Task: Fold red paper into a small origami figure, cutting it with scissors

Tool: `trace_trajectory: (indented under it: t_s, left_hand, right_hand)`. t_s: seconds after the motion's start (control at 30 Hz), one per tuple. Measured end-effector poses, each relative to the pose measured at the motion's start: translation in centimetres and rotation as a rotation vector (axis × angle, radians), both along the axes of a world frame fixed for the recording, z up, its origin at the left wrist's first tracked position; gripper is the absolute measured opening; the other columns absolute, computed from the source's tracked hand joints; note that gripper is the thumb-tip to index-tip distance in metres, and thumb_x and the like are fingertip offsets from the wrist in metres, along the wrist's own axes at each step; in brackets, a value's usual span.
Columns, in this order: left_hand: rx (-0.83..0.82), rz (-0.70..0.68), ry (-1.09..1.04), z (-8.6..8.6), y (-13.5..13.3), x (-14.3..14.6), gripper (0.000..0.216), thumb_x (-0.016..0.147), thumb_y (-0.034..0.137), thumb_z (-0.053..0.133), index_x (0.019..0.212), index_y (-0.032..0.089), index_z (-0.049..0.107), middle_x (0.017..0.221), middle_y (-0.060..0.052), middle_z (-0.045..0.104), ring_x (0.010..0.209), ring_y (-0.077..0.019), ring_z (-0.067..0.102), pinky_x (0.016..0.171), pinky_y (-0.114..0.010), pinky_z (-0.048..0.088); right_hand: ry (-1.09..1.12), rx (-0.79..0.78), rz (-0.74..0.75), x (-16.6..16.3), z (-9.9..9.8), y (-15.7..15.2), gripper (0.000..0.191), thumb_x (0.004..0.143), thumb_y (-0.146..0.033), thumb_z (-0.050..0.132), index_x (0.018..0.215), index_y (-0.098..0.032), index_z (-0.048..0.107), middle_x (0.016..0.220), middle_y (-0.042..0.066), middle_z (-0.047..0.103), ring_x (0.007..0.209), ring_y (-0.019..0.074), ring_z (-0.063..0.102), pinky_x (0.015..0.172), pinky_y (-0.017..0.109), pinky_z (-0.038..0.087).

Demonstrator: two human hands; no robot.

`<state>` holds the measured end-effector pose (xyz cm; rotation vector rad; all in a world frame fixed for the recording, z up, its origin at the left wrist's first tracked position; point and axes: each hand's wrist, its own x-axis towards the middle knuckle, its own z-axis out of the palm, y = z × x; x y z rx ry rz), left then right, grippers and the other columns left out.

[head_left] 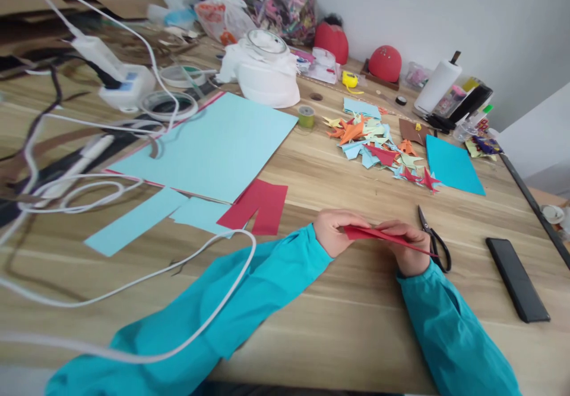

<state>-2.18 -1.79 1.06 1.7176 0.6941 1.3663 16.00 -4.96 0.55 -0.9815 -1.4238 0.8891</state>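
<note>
A strip of red paper [392,236], seen nearly edge-on, is held between my two hands above the table. My left hand [335,230] pinches its left end. Closed on its middle and right part is my right hand [410,246], and the thin end pokes out past those fingers. Black-handled scissors [434,238] lie just beyond my right hand. Left of my left hand are a notched red paper piece [271,203] and a light blue paper strip [138,221]. Past my hands sits a pile of folded paper shapes [378,141] in orange, red, blue and pale green.
A stack of light blue sheets [218,146] lies at left centre. A white cable [214,241] loops over my left sleeve from a power adapter [127,87]. At right are a black phone [516,278] and a bright blue sheet [454,164]. A green thread spool [306,117] stands mid-table.
</note>
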Motion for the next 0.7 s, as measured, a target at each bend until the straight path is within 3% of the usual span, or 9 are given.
trace_trajectory:
  t_s: [0.33, 0.5, 0.7]
  left_hand:
    - [0.098, 0.018, 0.081, -1.08, 0.40, -0.10, 0.008, 0.070, 0.016, 0.068, 0.075, 0.012, 0.072, 0.074, -0.011, 0.073, 0.070, -0.0179, 0.069, 0.068, -0.023, 0.056]
    - [0.136, -0.034, 0.097, -0.96, 0.50, -0.01, 0.012, 0.076, 0.019, 0.063, 0.082, 0.015, 0.072, 0.086, -0.007, 0.073, 0.080, -0.0166, 0.069, 0.075, -0.022, 0.054]
    - [0.056, -0.106, 0.091, -1.07, 0.49, 0.23, 0.029, 0.086, 0.034, 0.050, 0.083, 0.015, 0.072, 0.080, -0.004, 0.074, 0.074, -0.0140, 0.069, 0.070, -0.020, 0.053]
  right_hand:
    - [0.005, 0.001, -0.009, 0.18, -0.31, 0.08, 0.008, 0.067, -0.016, 0.072, 0.070, -0.023, 0.072, 0.077, 0.004, 0.073, 0.071, 0.0203, 0.068, 0.066, 0.032, 0.056]
    - [-0.087, -0.025, -0.106, -0.05, 0.12, 0.08, 0.006, 0.064, -0.017, 0.075, 0.067, -0.021, 0.071, 0.084, 0.005, 0.073, 0.076, 0.0206, 0.067, 0.070, 0.033, 0.055]
    - [0.017, -0.146, -0.113, -0.09, -0.61, 0.01, 0.005, 0.066, -0.021, 0.074, 0.066, -0.018, 0.071, 0.062, 0.003, 0.070, 0.058, 0.0180, 0.064, 0.058, 0.030, 0.053]
